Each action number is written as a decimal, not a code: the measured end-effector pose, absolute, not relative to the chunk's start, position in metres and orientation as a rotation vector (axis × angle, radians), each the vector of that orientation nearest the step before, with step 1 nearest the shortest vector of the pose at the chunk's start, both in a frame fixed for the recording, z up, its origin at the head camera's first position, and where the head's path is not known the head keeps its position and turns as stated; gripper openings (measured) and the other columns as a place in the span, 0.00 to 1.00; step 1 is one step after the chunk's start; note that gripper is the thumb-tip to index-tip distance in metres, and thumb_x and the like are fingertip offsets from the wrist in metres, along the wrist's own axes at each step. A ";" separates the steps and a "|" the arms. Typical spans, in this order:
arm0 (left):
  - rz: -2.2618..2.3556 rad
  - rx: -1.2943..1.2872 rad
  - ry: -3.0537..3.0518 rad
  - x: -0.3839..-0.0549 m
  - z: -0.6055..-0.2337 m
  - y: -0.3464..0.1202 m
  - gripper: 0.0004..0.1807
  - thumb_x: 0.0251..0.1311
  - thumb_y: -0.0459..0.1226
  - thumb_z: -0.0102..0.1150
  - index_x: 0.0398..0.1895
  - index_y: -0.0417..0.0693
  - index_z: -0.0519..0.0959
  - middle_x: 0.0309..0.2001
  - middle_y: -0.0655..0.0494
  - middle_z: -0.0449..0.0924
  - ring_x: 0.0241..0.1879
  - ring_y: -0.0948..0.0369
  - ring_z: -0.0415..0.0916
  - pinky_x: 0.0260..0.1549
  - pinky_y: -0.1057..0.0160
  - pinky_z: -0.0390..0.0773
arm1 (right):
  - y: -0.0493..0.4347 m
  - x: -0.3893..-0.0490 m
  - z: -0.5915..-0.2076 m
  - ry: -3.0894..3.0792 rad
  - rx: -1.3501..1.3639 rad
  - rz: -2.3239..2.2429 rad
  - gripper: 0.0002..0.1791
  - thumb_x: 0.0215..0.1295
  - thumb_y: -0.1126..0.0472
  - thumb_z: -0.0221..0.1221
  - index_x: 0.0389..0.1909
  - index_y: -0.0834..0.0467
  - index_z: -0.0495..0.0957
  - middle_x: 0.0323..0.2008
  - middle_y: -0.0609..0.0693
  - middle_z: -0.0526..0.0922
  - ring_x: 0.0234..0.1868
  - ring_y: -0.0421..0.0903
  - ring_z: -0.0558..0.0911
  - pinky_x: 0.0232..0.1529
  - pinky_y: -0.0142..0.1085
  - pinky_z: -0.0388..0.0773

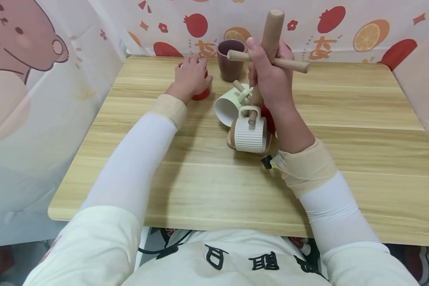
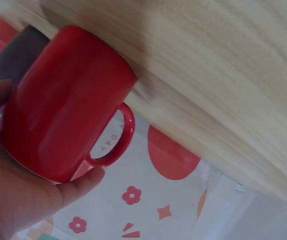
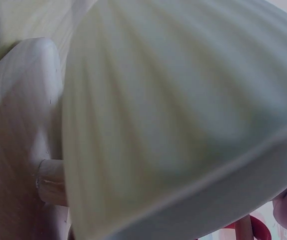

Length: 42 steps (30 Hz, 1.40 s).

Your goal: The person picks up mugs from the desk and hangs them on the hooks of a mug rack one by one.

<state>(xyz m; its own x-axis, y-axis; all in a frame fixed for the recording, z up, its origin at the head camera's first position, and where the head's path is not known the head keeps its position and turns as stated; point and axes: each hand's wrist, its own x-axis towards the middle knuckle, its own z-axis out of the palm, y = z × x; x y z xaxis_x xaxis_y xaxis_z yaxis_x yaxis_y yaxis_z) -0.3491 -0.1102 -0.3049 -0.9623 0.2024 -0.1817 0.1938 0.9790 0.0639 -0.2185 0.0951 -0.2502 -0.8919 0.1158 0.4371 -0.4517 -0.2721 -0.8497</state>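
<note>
My left hand (image 1: 191,77) grips a glossy red mug (image 2: 68,100) from above, thumb and fingers on opposite sides near its top; the mug stands at the table's back left, handle outward. My right hand (image 1: 273,77) wraps round the upper post of a wooden mug tree (image 1: 273,31), just below the top pegs. From a lower peg hangs a white ribbed mug (image 1: 250,135) by its handle, lying sideways. A pale green mug (image 1: 228,104) hangs tilted behind it. Something red (image 1: 268,119) on the tree's right is mostly hidden by my right wrist.
A dark purple-brown cup (image 1: 230,65) stands upright at the back between my hands. The wooden table (image 1: 200,190) meets a fruit-printed curtain (image 1: 307,24) at its back edge. The tree's wooden base (image 3: 18,125) shows beside the ribbed mug in the right wrist view.
</note>
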 end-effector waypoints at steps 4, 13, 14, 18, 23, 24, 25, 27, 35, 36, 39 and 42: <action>0.064 0.274 2.941 -0.355 -0.303 -0.110 0.41 0.69 0.56 0.43 0.79 0.52 0.44 0.78 0.44 0.43 0.76 0.44 0.42 0.66 0.34 0.58 | 0.096 -0.220 -0.251 -1.622 0.412 2.207 0.08 0.63 0.63 0.59 0.27 0.59 0.71 0.11 0.52 0.68 0.10 0.47 0.66 0.14 0.35 0.65; 0.102 0.258 2.989 -0.357 -0.312 -0.113 0.44 0.63 0.58 0.54 0.77 0.51 0.51 0.76 0.43 0.48 0.74 0.42 0.46 0.62 0.37 0.67 | 0.096 -0.222 -0.253 -1.644 0.397 2.199 0.07 0.63 0.62 0.61 0.30 0.58 0.72 0.12 0.53 0.70 0.12 0.49 0.66 0.15 0.35 0.67; 0.128 0.260 3.001 -0.356 -0.313 -0.114 0.43 0.63 0.58 0.54 0.76 0.52 0.53 0.76 0.44 0.49 0.73 0.43 0.47 0.62 0.37 0.68 | 0.096 -0.221 -0.254 -1.650 0.399 2.197 0.07 0.64 0.62 0.61 0.30 0.58 0.73 0.12 0.53 0.70 0.12 0.49 0.67 0.15 0.35 0.67; 0.322 0.266 3.064 -0.347 -0.314 -0.117 0.36 0.61 0.58 0.56 0.69 0.55 0.63 0.72 0.48 0.57 0.71 0.48 0.52 0.60 0.40 0.71 | 0.096 -0.221 -0.253 -1.661 0.413 2.191 0.06 0.64 0.62 0.60 0.31 0.59 0.73 0.12 0.53 0.69 0.12 0.49 0.66 0.15 0.35 0.67; 0.688 0.216 3.134 -0.323 -0.300 -0.119 0.32 0.58 0.58 0.59 0.64 0.60 0.68 0.67 0.55 0.64 0.66 0.55 0.60 0.56 0.49 0.76 | 0.096 -0.221 -0.253 -1.678 0.426 2.187 0.06 0.65 0.61 0.60 0.33 0.59 0.73 0.13 0.54 0.70 0.13 0.49 0.66 0.16 0.35 0.67; 0.798 0.213 3.137 -0.316 -0.296 -0.119 0.32 0.57 0.58 0.61 0.63 0.60 0.69 0.66 0.56 0.65 0.65 0.57 0.61 0.55 0.52 0.77 | 0.096 -0.221 -0.253 -1.680 0.426 2.187 0.06 0.65 0.61 0.60 0.34 0.59 0.74 0.13 0.54 0.70 0.13 0.50 0.67 0.16 0.35 0.67; 0.926 0.217 3.133 -0.309 -0.291 -0.118 0.31 0.57 0.57 0.62 0.62 0.60 0.70 0.65 0.57 0.66 0.64 0.59 0.62 0.55 0.55 0.77 | 0.097 -0.221 -0.253 -1.685 0.423 2.185 0.06 0.65 0.61 0.60 0.34 0.59 0.74 0.14 0.54 0.70 0.13 0.50 0.67 0.16 0.35 0.67; 1.223 0.268 3.108 -0.293 -0.281 -0.118 0.29 0.56 0.54 0.65 0.60 0.58 0.72 0.62 0.58 0.68 0.62 0.62 0.63 0.53 0.60 0.78 | 0.098 -0.221 -0.254 -1.690 0.414 2.187 0.06 0.65 0.61 0.60 0.35 0.58 0.74 0.14 0.54 0.70 0.13 0.49 0.67 0.17 0.35 0.68; 2.208 1.002 2.826 -0.217 -0.235 -0.116 0.23 0.51 0.38 0.68 0.49 0.36 0.76 0.52 0.54 0.75 0.57 0.59 0.70 0.52 0.62 0.79 | 0.101 -0.218 -0.252 -1.725 0.464 2.185 0.02 0.68 0.64 0.57 0.36 0.58 0.73 0.15 0.54 0.70 0.15 0.49 0.68 0.20 0.36 0.70; 2.295 1.089 2.752 -0.209 -0.230 -0.115 0.23 0.50 0.38 0.67 0.47 0.34 0.76 0.51 0.53 0.75 0.56 0.56 0.70 0.51 0.60 0.80 | 0.102 -0.218 -0.252 -1.729 0.476 2.187 0.02 0.69 0.64 0.57 0.36 0.58 0.73 0.16 0.55 0.70 0.15 0.49 0.69 0.20 0.37 0.71; 2.461 1.298 2.590 -0.196 -0.222 -0.116 0.26 0.44 0.38 0.67 0.43 0.27 0.74 0.50 0.53 0.77 0.55 0.51 0.72 0.49 0.55 0.82 | 0.104 -0.218 -0.253 -1.741 0.513 2.206 0.02 0.70 0.65 0.55 0.36 0.59 0.71 0.17 0.55 0.70 0.17 0.50 0.69 0.21 0.37 0.72; 2.553 1.408 2.481 -0.186 -0.214 -0.118 0.29 0.40 0.39 0.66 0.40 0.22 0.72 0.47 0.53 0.78 0.53 0.48 0.72 0.47 0.53 0.83 | 0.106 -0.217 -0.253 -1.767 0.547 2.215 0.02 0.71 0.65 0.54 0.38 0.59 0.70 0.18 0.56 0.71 0.18 0.50 0.70 0.22 0.38 0.73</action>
<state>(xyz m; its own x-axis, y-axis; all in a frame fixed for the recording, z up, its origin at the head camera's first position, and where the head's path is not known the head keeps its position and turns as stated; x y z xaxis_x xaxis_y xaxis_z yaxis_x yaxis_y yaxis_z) -0.1864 -0.1179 -0.2137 -0.5333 0.0000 0.8459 0.8456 -0.0284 0.5331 -0.2175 0.1060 -0.2532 -0.8969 -0.0341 0.4410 -0.4224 -0.2301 -0.8767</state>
